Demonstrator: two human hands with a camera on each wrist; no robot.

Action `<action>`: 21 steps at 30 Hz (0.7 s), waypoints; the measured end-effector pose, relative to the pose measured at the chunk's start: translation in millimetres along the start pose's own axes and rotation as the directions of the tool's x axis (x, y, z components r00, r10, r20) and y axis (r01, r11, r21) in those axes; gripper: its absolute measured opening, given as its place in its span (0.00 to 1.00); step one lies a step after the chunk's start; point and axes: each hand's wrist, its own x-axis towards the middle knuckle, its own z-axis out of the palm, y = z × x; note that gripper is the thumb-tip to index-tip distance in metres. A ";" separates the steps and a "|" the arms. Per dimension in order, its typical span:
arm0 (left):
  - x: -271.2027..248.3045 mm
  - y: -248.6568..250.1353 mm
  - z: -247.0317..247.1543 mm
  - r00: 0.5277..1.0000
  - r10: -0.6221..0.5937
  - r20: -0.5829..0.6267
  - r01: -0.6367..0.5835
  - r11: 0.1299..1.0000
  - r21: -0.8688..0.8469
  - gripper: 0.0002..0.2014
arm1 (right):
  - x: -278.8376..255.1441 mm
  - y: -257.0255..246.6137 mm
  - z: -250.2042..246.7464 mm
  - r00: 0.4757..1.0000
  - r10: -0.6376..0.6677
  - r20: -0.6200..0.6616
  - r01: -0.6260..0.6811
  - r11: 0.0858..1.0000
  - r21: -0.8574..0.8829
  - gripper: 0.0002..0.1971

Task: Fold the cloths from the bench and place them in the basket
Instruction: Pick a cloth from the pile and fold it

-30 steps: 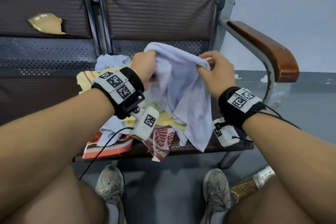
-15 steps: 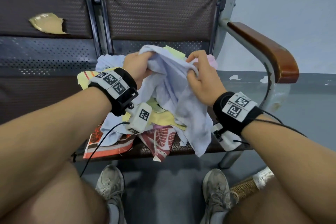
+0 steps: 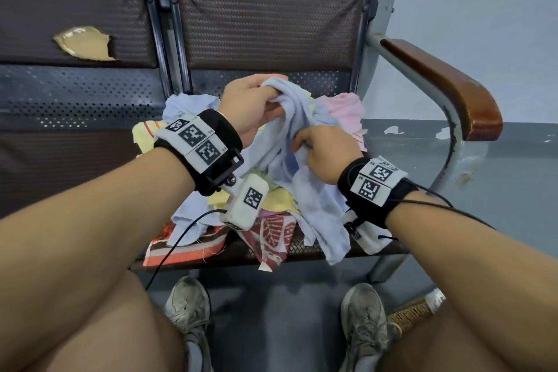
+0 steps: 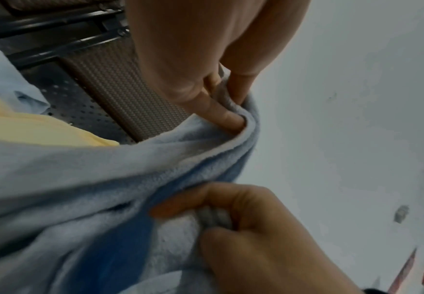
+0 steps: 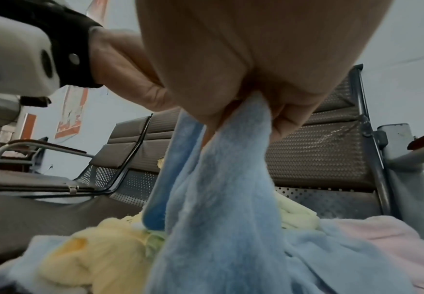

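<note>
A light blue cloth (image 3: 305, 166) hangs bunched between both hands above the pile on the bench seat (image 3: 302, 251). My left hand (image 3: 256, 103) pinches its upper edge, seen close in the left wrist view as the blue cloth (image 4: 120, 169) under the left hand (image 4: 221, 95). My right hand (image 3: 323, 151) grips a fold lower down; the right wrist view shows the right hand (image 5: 253, 103) clamped on the blue cloth (image 5: 221, 189). Beneath lie a yellow cloth (image 3: 277, 199), a pink cloth (image 3: 347, 112) and a red patterned cloth (image 3: 271, 235).
The bench backrest (image 3: 265, 24) rises behind the pile. A wooden armrest (image 3: 447, 87) on a metal frame stands to the right. A woven basket edge (image 3: 410, 311) shows on the floor by my right shoe (image 3: 365, 323). Another blue cloth (image 3: 187, 106) lies at the pile's left.
The right hand has dropped from the cloth's top edge to a lower fold and moved nearer me. The left hand has risen slightly, and the pink cloth behind is now uncovered.
</note>
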 end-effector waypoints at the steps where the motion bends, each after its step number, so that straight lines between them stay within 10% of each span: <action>1: -1.6 2.0 2.7 1.000 0.012 0.004 -0.012 1.000 0.003 0.07 | 1.9 -2.5 -0.7 1.000 0.007 -0.012 -0.006 0.999 0.048 0.21; 12: -6.9 10.2 8.4 1.000 0.003 -0.015 -0.003 0.999 -0.032 0.12 | 24.3 -22.7 7.9 0.959 0.265 -0.097 -0.235 0.941 0.245 0.23; 17: 13.3 9.7 -22.7 0.939 0.065 -0.338 -0.012 0.988 0.156 0.06 | 20.8 -12.3 -4.1 0.970 0.156 -0.188 -0.062 0.902 0.427 0.19; 21: 20.7 2.3 -36.1 0.900 0.053 -0.433 0.012 0.989 0.146 0.10 | 25.1 -14.1 -19.5 0.859 0.244 -0.450 0.026 0.857 0.514 0.14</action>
